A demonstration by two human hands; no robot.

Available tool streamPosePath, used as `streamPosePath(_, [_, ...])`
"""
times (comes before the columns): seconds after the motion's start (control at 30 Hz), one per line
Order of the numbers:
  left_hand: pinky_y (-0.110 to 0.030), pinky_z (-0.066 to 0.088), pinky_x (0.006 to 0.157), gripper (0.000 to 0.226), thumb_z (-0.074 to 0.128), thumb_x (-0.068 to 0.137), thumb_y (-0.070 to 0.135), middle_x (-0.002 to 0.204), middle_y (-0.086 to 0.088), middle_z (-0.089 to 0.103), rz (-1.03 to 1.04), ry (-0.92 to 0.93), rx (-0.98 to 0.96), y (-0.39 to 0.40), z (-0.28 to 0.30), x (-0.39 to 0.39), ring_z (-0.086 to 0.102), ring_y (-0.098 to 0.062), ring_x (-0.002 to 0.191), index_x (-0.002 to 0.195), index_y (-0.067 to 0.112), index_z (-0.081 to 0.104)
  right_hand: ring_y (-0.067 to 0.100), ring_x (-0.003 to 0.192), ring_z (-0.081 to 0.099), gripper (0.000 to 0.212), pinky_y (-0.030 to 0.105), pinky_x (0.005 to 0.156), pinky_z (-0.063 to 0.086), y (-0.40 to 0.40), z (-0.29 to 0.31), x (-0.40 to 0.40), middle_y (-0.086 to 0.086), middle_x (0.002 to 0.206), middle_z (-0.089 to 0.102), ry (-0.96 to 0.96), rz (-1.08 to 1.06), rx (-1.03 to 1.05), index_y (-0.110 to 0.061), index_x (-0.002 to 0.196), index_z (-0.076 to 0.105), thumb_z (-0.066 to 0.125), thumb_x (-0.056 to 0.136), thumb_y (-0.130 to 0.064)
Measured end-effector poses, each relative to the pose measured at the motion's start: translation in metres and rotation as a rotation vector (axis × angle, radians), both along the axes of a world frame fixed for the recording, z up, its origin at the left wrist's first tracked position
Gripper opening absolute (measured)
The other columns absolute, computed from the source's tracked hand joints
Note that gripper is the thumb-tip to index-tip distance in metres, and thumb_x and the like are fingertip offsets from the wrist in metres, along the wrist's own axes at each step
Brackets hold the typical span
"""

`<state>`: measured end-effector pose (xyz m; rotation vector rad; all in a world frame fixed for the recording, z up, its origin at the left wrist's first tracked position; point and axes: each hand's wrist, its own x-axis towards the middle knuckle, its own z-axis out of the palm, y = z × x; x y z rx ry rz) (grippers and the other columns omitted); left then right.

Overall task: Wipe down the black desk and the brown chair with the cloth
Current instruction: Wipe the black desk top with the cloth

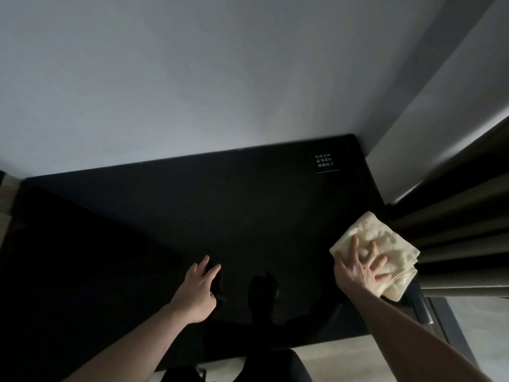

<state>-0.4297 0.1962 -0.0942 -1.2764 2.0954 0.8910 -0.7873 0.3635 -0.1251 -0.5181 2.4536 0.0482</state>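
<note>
Glossy black desk [192, 216] underfoot view | left hand [199, 290] flat on it near the front, fingers straight | right hand [358, 268] fingers spread, pressing folded cream terry cloth [385, 238] at desk's right edge | small white-lettered sign [325, 162] at far right corner.

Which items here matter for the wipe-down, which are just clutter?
Job: glossy black desk; folded cream terry cloth under the right hand; left hand flat on the desk.
Bystanders: small black sign with white text; dark curtain.
</note>
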Motion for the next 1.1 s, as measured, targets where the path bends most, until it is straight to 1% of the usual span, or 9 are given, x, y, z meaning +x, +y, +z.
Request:
streamPosePath(0.27, [-0.038, 0.026, 0.127, 0.08, 0.052, 0.104, 0.01, 0.175, 0.008, -0.015, 0.022, 0.008, -0.025, -0.014, 0.02, 0.082, -0.009, -0.025, 0.163, 0.168, 0.037, 0.011, 0.044, 0.153, -0.035, 0.08, 0.07, 0.117, -0.022, -0.045, 0.005, 0.184, 0.002, 0.169, -0.037, -0.124, 0.243, -0.118, -0.052, 0.159, -0.025, 0.031, 0.103, -0.067])
streamPosePath(0.43, [-0.045, 0.02, 0.13, 0.084, 0.053, 0.101, 0.009, 0.174, 0.01, -0.016, 0.095, -0.028, -0.029, -0.038, 0.031, 0.165, -0.012, -0.022, 0.162, 0.167, 0.039, 0.012, 0.042, 0.144, -0.049, 0.08, 0.071, 0.115, -0.027, -0.084, 0.013, 0.337, 0.0, 0.163, -0.047, -0.284, 0.418, -0.172, -0.051, 0.161, -0.02, 0.032, 0.102, -0.062])
streamPosePath(0.53, [-0.046, 0.02, 0.13, 0.085, 0.051, 0.099, 0.009, 0.174, 0.009, -0.018, 0.09, -0.057, -0.033, -0.044, 0.033, 0.209, -0.014, -0.022, 0.162, 0.168, 0.037, 0.01, 0.036, 0.145, -0.05, 0.077, 0.067, 0.117, -0.027, -0.097, 0.018, 0.395, -0.006, 0.162, -0.047, -0.376, 0.519, -0.194, -0.051, 0.164, -0.01, 0.034, 0.101, -0.061])
streamPosePath(0.6, [-0.045, 0.021, 0.13, 0.083, 0.052, 0.1, 0.012, 0.174, 0.007, -0.017, 0.05, -0.049, -0.06, -0.043, 0.034, 0.221, -0.012, -0.023, 0.162, 0.168, 0.036, 0.01, 0.03, 0.153, -0.038, 0.071, 0.061, 0.123, -0.021, -0.097, 0.021, 0.394, -0.014, 0.169, -0.032, -0.427, 0.482, -0.264, -0.05, 0.165, 0.004, 0.039, 0.103, -0.055])
streamPosePath(0.7, [-0.044, 0.014, 0.132, 0.081, 0.054, 0.102, 0.017, 0.174, 0.002, -0.018, -0.078, 0.046, -0.128, -0.034, 0.032, 0.2, -0.011, -0.026, 0.162, 0.168, 0.032, 0.01, 0.024, 0.162, 0.011, 0.064, 0.052, 0.129, 0.02, -0.079, 0.039, 0.355, -0.012, 0.175, 0.005, -0.454, 0.278, -0.497, -0.047, 0.163, 0.025, 0.051, 0.105, -0.044])
streamPosePath(0.77, [-0.048, 0.009, 0.132, 0.08, 0.056, 0.102, 0.021, 0.173, 0.001, -0.023, -0.15, 0.156, -0.192, -0.02, 0.029, 0.166, -0.015, -0.029, 0.161, 0.168, 0.03, 0.011, 0.021, 0.157, 0.023, 0.063, 0.046, 0.125, 0.032, -0.059, 0.046, 0.321, -0.008, 0.173, 0.019, -0.326, 0.199, -0.561, -0.04, 0.161, 0.035, 0.058, 0.103, -0.036])
streamPosePath(0.87, [-0.061, 0.003, 0.13, 0.082, 0.054, 0.104, 0.04, 0.17, 0.001, -0.034, -0.235, 0.2, -0.186, 0.003, 0.021, 0.102, -0.026, -0.033, 0.158, 0.168, 0.032, 0.005, 0.027, 0.158, 0.02, 0.066, 0.05, 0.126, 0.029, -0.029, 0.048, 0.267, -0.002, 0.173, 0.021, -0.173, 0.123, -0.483, -0.034, 0.163, 0.035, 0.062, 0.103, -0.033])
streamPosePath(1.0, [-0.074, -0.005, 0.121, 0.099, 0.034, 0.1, 0.075, 0.163, -0.007, -0.046, -0.216, 0.015, -0.107, 0.019, -0.008, 0.051, -0.038, -0.043, 0.151, 0.163, 0.029, -0.026, 0.03, 0.162, 0.005, 0.07, 0.056, 0.128, 0.023, -0.002, 0.045, 0.223, -0.002, 0.177, 0.006, -0.131, 0.119, -0.348, -0.036, 0.166, 0.023, 0.057, 0.106, -0.037])
streamPosePath(1.1, [-0.077, -0.004, 0.119, 0.101, 0.022, 0.097, 0.082, 0.159, -0.009, -0.051, -0.233, -0.056, -0.166, 0.021, -0.026, 0.054, -0.039, -0.045, 0.15, 0.155, 0.027, -0.04, 0.03, 0.163, -0.006, 0.073, 0.057, 0.13, 0.016, 0.005, 0.038, 0.21, -0.003, 0.177, -0.005, -0.152, 0.202, -0.285, -0.036, 0.168, 0.015, 0.055, 0.107, -0.039])
